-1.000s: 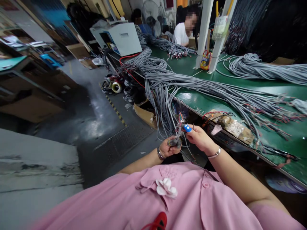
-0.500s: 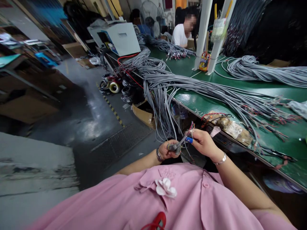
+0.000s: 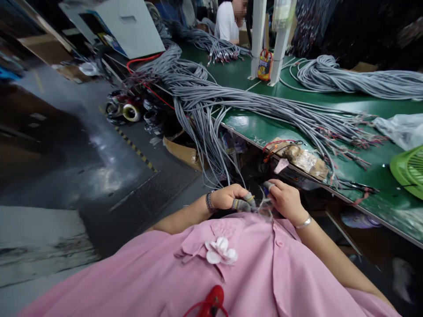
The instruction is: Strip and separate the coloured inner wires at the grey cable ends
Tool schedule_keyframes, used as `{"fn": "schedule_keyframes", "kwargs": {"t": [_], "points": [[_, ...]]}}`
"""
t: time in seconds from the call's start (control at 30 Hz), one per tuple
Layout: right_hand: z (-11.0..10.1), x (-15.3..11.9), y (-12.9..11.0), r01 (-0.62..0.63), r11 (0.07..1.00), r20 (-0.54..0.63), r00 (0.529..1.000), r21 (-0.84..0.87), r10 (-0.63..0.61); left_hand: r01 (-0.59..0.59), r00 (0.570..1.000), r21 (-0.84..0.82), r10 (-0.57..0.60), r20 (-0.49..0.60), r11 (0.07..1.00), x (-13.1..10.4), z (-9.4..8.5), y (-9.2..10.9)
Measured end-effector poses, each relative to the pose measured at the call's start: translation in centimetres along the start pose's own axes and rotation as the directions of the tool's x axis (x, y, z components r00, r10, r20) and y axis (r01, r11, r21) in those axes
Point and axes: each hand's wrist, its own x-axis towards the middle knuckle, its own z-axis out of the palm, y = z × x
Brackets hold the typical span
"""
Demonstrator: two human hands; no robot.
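Note:
My left hand [image 3: 233,199], with grey covers on its fingers, is closed in a pinch low in front of the pink shirt. It grips the end of a grey cable, mostly hidden by the fingers. Wispy whitish strands [image 3: 265,205] spread from there across the gap between the hands, a little blurred. On the other side my right hand [image 3: 286,201] is closed on these strands, its fingertips in a grey cover and a blue wrap. More grey cables [image 3: 211,141] hang over the table edge just beyond the hands.
A long bundle of grey cables [image 3: 261,103] with stripped coloured ends lies across the green table [image 3: 244,121]. Near its edge are a taped brown block [image 3: 299,156] and a green basket [image 3: 408,169]. A cardboard box [image 3: 181,152] stands below. A person in white [image 3: 226,24] sits beyond.
The view has swung right and down, bringing the green basket in. The coloured wire ends seen at my right fingers are hidden now; pale strands show between my hands, which are farther apart.

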Motion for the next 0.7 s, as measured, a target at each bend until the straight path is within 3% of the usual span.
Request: {"fn": "schedule_keyframes", "kwargs": {"t": [0.07,0.17,0.27,0.37,0.43,0.57,0.63,0.7], "points": [[0.9,-1.0,1.6,-0.146,0.989,0.01,0.989,0.009,0.146,-0.033,0.999,0.116,0.029,0.036,0.993,0.1,0.0,0.5],[1.3,-2.6,3.4,-0.336,0.916,0.038,0.941,0.218,0.336,-0.084,0.992,0.392,0.112,-0.049,0.916,0.4,-0.3,1.0],[0.1,-3.8,3.9,-0.469,0.721,0.073,0.859,0.51,0.507,-0.08,0.967,0.624,0.211,-0.14,0.778,0.9,-0.5,0.9],[-2.2,-3.8,2.9,-0.465,0.579,0.059,0.811,0.67,0.582,-0.088,0.95,0.701,0.272,-0.155,0.708,1.5,-0.4,0.6],[-3.7,-3.2,1.6,-0.416,0.604,0.045,0.846,0.68,0.532,-0.094,0.945,0.715,0.287,-0.154,0.693,1.9,-0.1,0.4],[-4.9,-1.6,-1.3,-0.32,0.83,0.066,0.943,0.457,0.327,-0.065,0.95,0.693,0.258,-0.178,0.718,2.6,0.4,0.3],[-4.3,-1.0,-2.3,-0.306,0.89,0.093,0.952,0.338,0.291,-0.049,0.951,0.667,0.238,-0.195,0.744,2.9,0.5,0.2],[-3.2,-0.5,-2.8,-0.314,0.875,0.094,0.949,0.369,0.301,-0.044,0.953,0.667,0.231,-0.194,0.744,3.0,0.5,0.2]]}}
